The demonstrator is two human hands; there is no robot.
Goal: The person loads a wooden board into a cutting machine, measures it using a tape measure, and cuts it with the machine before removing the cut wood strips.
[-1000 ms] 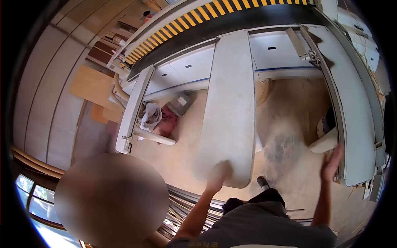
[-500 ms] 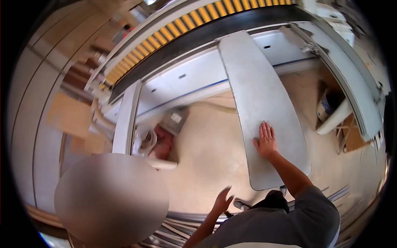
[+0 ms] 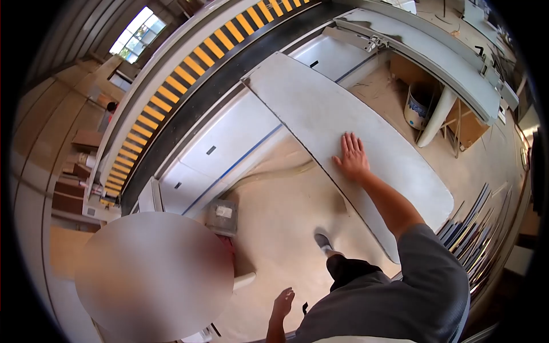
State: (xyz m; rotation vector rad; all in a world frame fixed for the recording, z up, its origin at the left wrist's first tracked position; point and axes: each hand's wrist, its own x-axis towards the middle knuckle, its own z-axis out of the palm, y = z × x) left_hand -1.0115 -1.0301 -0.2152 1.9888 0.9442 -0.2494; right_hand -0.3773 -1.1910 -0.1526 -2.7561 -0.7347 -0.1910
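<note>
My right hand (image 3: 351,159) lies flat, fingers stretched out, on a long pale grey tabletop extension (image 3: 394,171) with a rounded end. It rests toward the left edge of that surface and grips nothing. Low in the view, my left hand (image 3: 283,302) hangs above the floor with its fingers loosely bent, and no object shows in it. The inner end of the extension meets a large machine bed (image 3: 229,128) with a dark strip along it. A foot in a grey shoe (image 3: 323,239) stands on the floor left of the extension.
A yellow-and-black striped guard (image 3: 189,68) runs along the machine. At the right are a white bucket (image 3: 417,106) and a sliding side table (image 3: 452,68). Long thin strips (image 3: 474,234) lie on the floor. A grey box (image 3: 222,218) sits near a blurred oval covering the lower left.
The view has turned, so the extension now slants to the right. My right hand is still flat on it, nearer its left edge. My left hand's fingers look more bent, and a foot has stepped forward.
</note>
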